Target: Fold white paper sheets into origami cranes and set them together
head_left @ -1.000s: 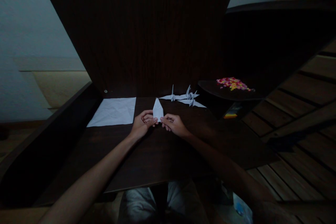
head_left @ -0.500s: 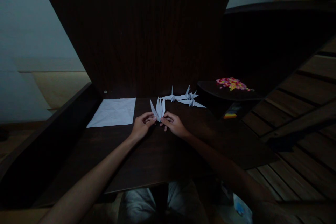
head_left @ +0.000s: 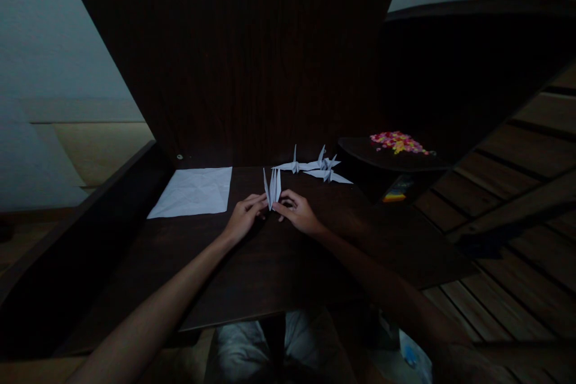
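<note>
A partly folded white origami paper (head_left: pixel 272 191) stands upright between my hands, its narrow points facing up and away from me. My right hand (head_left: pixel 297 212) pinches its lower right side between thumb and bent fingers. On the other side, my left hand (head_left: pixel 245 215) has its fingers closed at the paper's lower left edge. Behind and to the right lie several white paper cranes (head_left: pixel 329 175) with spread wings. A flat, creased white sheet (head_left: pixel 193 192) rests on the dark wooden desk (head_left: pixel 243 288) to the left.
On a small rounded shelf (head_left: pixel 360 153) at the right sits a pile of pink, red and yellow small pieces (head_left: pixel 399 142). Below it, a yellow-edged item (head_left: pixel 395 197) shows in a nook. A tall dark back panel (head_left: pixel 252 60) and a left side board (head_left: pixel 81 234) border the desk.
The folded paper's fanned points have drawn closer together, the left flap swinging right. My left thumb has shifted off the paper's front; my right hand has barely moved.
</note>
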